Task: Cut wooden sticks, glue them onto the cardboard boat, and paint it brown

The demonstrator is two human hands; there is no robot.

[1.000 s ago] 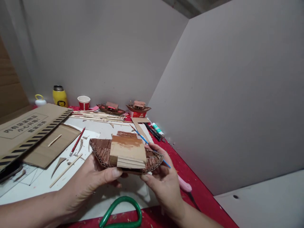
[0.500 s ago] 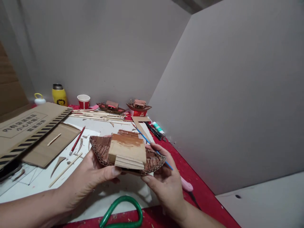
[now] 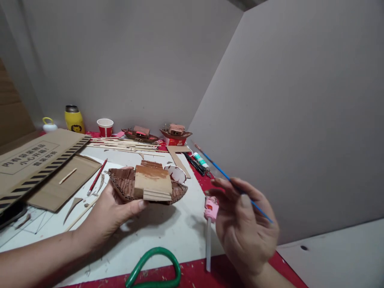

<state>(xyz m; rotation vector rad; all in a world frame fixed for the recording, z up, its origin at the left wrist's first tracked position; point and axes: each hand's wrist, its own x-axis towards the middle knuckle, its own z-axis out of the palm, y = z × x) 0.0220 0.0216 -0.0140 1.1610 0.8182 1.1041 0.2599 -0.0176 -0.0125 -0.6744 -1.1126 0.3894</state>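
My left hand grips a brown corrugated-cardboard boat model from below, thumb on its near edge, holding it above the white sheet. A tan block cabin sits on the boat's deck. My right hand is off to the right of the boat, fingers closed around a thin blue paintbrush whose tip points up and to the left. The right hand is blurred by motion and does not touch the boat.
A pink glue gun lies right of the boat. A green loop sits at the near edge. Cardboard sheets, sticks, a red pen, two finished boat models, a red cup and a yellow bottle stand behind. Grey panels wall the right.
My right hand let go of the boat and moved right, lifting the blue paintbrush. My left hand alone now holds the boat, shifted slightly left. The glue gun is now uncovered.
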